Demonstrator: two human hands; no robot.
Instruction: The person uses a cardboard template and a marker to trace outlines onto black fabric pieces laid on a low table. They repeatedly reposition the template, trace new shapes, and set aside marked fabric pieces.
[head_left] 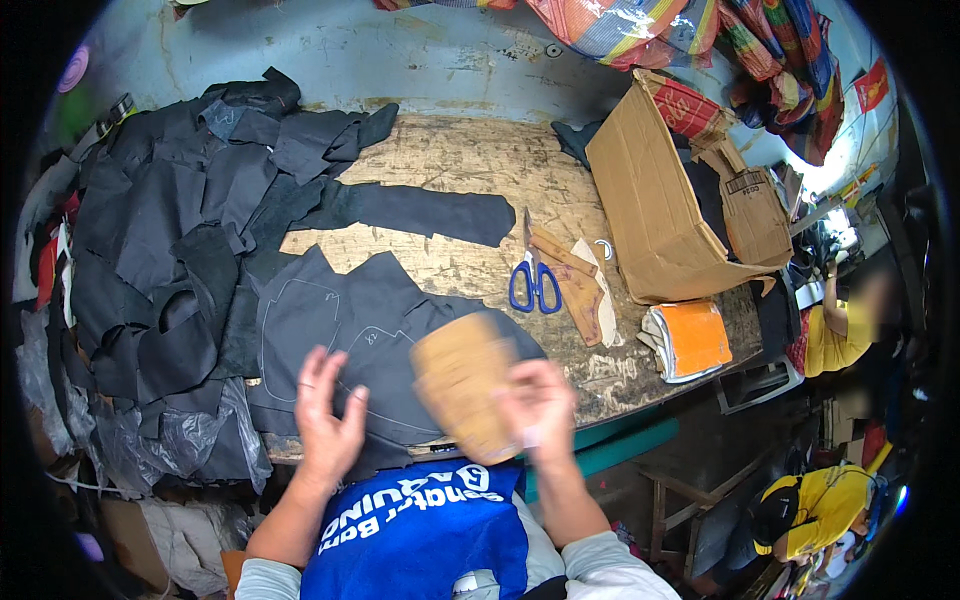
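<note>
My left hand [330, 408] is open, fingers spread, over a dark grey leather piece [385, 290] near the table's front edge. Pale outlines are drawn on that leather. My right hand [540, 402] pinches the right edge of a brown pattern template [462, 385], smeared by motion above the leather's right part. Beyond the template lie blue-handled scissors [535, 285], blades pointing away from me. Beside them rest more brown templates [578, 290] and a cream-coloured piece [604, 310].
Dark leather pieces [165, 220] heap up on the left, and a long strip [430, 212] lies across the worn wooden table [440, 150]. An open cardboard box [640, 190] stands back right, an orange-topped stack [695, 338] in front. Two people in yellow [820, 510] are at the far right.
</note>
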